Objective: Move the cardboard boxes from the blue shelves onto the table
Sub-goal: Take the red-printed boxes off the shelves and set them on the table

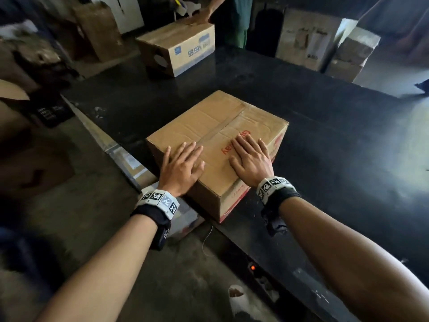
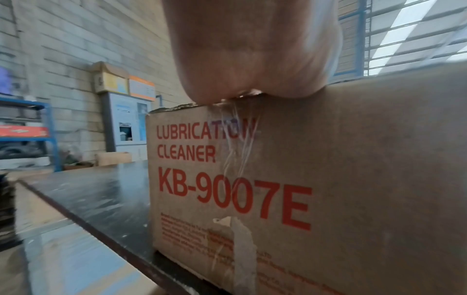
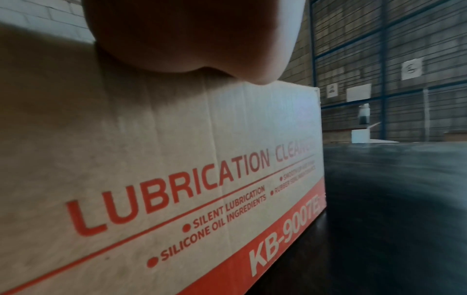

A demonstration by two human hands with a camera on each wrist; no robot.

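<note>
A brown cardboard box [image 1: 216,126] with red print stands on the black table [image 1: 325,140], near its front-left edge. Both my hands lie flat on the box's top with straight fingers. My left hand [image 1: 183,159] rests at the near-left corner, my right hand [image 1: 250,156] on the near-right part over the red lettering. In the left wrist view the heel of my left hand [image 2: 252,49] presses the top edge of the box [image 2: 328,179]. The right wrist view has my right hand [image 3: 192,36] on the box [image 3: 151,159], with its red stripe along the bottom.
A second cardboard box [image 1: 178,47] with blue print sits at the table's far edge, another person's hand [image 1: 199,16] on it. More boxes [image 1: 348,54] stand beyond the table at right. Blue shelves [image 2: 30,129] show at the far left. Taped boxes [image 1: 130,159] lie beside the table.
</note>
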